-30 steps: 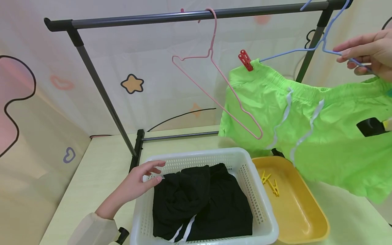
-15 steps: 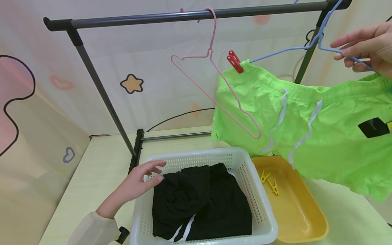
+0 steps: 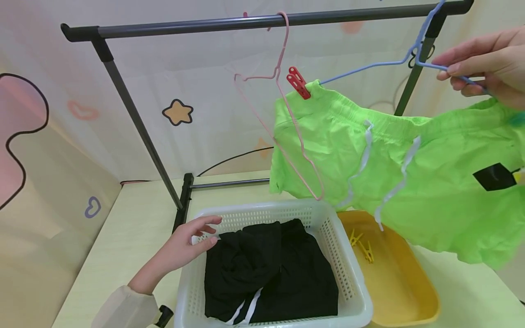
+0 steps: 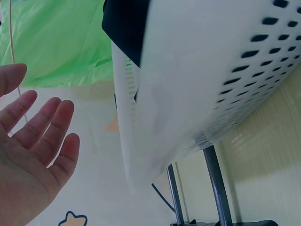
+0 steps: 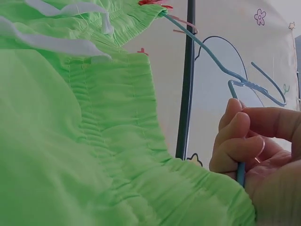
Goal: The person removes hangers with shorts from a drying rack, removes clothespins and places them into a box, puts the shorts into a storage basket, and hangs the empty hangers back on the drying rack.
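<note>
My right hand (image 3: 488, 66) pinches one arm of a blue wire hanger (image 3: 369, 67) between thumb and fingers, at the upper right. Lime-green shorts (image 3: 443, 182) with white drawstrings hang from that hanger. A red clothespin (image 3: 298, 83) clips their left waist corner. In the right wrist view the hanger's hook (image 5: 275, 100) has nothing inside its curve. A pink hanger (image 3: 293, 123) hangs on the rack's rail, its lower part in front of the shorts. My left hand (image 3: 188, 241), fingers relaxed, is at the left rim of a white basket (image 3: 354, 282), holding nothing.
Folded black clothing (image 3: 303, 273) with white drawstrings lies in the basket. Right of it stands a yellow tray (image 3: 404, 291) with yellow clothespins (image 3: 365, 249). A black metal rack (image 3: 184, 27) spans the back, before a patterned curtain (image 3: 135, 91).
My right hand has carried the blue hanger and green shorts leftward. The pink hanger's lower end has swung left and turned. My left hand stays in place.
</note>
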A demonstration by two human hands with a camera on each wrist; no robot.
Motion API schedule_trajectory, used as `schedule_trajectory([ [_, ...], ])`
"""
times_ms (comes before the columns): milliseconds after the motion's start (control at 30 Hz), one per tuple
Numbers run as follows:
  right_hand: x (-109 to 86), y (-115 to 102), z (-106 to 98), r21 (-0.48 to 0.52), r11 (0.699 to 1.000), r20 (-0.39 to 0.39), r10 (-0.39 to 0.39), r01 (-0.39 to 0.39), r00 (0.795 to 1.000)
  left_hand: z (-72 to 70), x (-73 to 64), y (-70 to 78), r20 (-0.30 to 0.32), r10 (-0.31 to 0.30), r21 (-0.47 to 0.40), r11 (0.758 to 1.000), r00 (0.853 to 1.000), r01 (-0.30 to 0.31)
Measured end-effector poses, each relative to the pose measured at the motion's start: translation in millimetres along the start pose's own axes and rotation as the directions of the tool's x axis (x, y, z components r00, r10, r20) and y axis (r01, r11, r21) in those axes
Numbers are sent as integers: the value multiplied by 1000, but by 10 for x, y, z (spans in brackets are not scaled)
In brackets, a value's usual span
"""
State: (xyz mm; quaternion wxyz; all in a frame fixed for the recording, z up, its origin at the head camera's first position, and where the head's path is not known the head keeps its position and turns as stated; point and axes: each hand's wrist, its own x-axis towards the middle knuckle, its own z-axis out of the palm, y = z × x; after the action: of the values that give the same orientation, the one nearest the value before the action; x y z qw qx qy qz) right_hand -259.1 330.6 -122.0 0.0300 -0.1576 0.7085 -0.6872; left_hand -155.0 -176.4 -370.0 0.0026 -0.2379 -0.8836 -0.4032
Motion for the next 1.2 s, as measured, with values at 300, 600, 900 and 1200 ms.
schedule_trajectory([
  [300, -27, -15, 94, -21, 998, 45, -52, 53, 998, 10, -4, -14, 7, -13, -14, 1000, 1000, 13],
  [600, -37, -29, 167, -9, 996, 80, -90, 91, 993, 5, -7, -1, -8, -12, -5, 1000, 1000, 12],
  [900, -34, -37, 318, 62, 994, 129, -102, 95, 986, -24, 5, 23, -66, 4, 7, 1000, 998, -3],
  [1200, -45, -55, 541, -1, 991, 198, -131, 134, 971, -84, 41, 86, -199, 40, 27, 999, 979, -35],
])
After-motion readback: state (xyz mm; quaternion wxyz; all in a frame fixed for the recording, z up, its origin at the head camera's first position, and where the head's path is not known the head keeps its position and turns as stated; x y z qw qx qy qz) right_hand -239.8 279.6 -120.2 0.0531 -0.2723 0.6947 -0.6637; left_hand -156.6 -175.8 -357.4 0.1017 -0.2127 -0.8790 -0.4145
